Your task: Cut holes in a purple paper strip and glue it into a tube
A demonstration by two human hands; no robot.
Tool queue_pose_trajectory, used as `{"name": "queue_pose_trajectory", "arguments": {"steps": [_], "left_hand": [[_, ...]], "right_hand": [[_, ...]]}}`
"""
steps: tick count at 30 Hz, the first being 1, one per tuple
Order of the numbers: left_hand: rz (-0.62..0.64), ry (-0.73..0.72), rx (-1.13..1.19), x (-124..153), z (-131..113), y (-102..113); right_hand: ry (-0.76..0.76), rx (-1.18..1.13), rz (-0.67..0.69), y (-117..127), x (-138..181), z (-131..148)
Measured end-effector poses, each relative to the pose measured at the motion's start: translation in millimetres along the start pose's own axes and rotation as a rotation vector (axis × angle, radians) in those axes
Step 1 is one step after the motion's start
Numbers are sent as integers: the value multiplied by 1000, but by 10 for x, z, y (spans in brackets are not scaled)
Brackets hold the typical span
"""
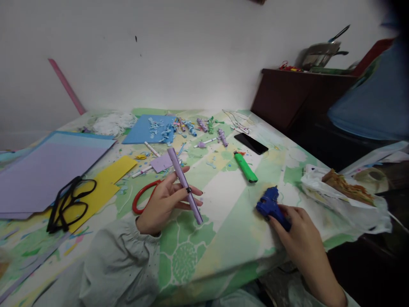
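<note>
Forward-down head view, seemingly close

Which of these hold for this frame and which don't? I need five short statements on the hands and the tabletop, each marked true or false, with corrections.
1. The left hand holds a slim rolled tube of lilac paper. True.
2. The right hand is holding a flat black smartphone. False: it holds a dark-blue plastic glue gun.
3. A long bright-green plastic tool lies on the table, held by neither hand. True.
4. The black-framed eyeglasses lie at the table's right side. False: they lie at the left, partly over yellow paper.
5. A red loop-shaped handle shows beside the left hand. True.
</note>
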State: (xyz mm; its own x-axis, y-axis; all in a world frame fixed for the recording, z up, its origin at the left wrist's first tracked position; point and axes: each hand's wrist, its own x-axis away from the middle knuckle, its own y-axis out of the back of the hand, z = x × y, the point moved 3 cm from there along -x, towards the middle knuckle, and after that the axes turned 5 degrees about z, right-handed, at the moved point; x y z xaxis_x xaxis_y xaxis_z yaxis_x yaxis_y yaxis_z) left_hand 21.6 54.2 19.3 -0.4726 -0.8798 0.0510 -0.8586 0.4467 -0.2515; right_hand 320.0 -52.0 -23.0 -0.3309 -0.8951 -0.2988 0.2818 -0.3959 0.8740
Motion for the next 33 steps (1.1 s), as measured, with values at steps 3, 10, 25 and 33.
{"name": "queue_pose_trajectory", "arguments": {"steps": [3, 10, 25, 33], "left_hand": [[20, -9, -40, 5, 12, -11], [-39, 51, -91, 12, 10, -32], [-67, 51, -467, 51, -6, -25], [-59, 31, -508, 39, 31, -12]], "right_hand": [[4, -170, 107, 112, -55, 107], [44, -1083, 294, 166, -37, 852], [130, -1375, 139, -185, 61, 1297], [143, -1350, 137, -229, 114, 1268]]}}
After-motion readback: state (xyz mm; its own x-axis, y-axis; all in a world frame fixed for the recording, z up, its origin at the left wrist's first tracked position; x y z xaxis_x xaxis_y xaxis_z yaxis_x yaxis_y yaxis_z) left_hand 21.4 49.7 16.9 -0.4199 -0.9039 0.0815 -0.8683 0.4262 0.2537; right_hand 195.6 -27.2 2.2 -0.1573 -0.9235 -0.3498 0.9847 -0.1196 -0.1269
